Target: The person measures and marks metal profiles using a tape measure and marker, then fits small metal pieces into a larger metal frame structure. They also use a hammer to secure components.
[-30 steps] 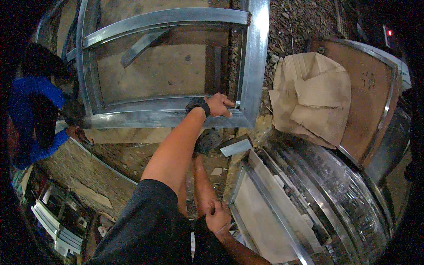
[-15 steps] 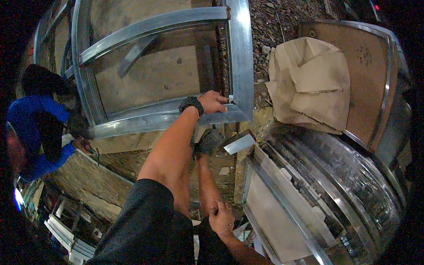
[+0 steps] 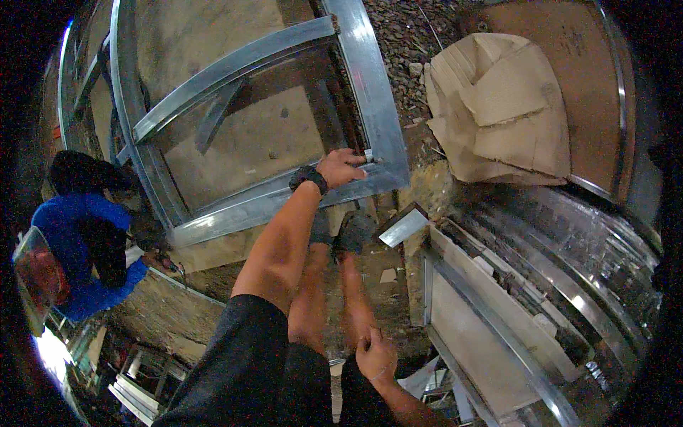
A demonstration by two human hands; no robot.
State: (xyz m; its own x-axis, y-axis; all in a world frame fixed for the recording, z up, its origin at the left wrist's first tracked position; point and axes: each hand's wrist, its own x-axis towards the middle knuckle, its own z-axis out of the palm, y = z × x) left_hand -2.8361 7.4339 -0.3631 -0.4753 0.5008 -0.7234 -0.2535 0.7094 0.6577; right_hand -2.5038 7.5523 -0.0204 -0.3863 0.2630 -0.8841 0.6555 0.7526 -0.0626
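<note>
My left hand (image 3: 341, 168), with a dark band on the wrist, grips the near bar of a silver metal frame (image 3: 249, 211) at its right corner. Its fingers reach over the inner edge, and the thumb lies on the bar. Beside the fingertips sits a small pale block (image 3: 368, 154) in the corner. Low down, next to my leg, my right hand (image 3: 377, 358) is closed with its fingers curled under. Whatever it holds, if anything, is hidden. A short silver metal piece (image 3: 403, 228) lies between that corner and the stacked panels.
At the left a person in blue (image 3: 89, 213) bends beside the frame, a hand near its edge. Crumpled cardboard (image 3: 501, 107) covers part of a brown panel (image 3: 597, 99) at the upper right. Metal-edged panels (image 3: 469, 334) lean at the lower right. Gravel (image 3: 398, 43) lies beyond the frame.
The view has shifted and turned slightly. My left hand stays at the frame's corner. My right hand's fingers have curled in beside my leg. The person in blue remains bent at the left.
</note>
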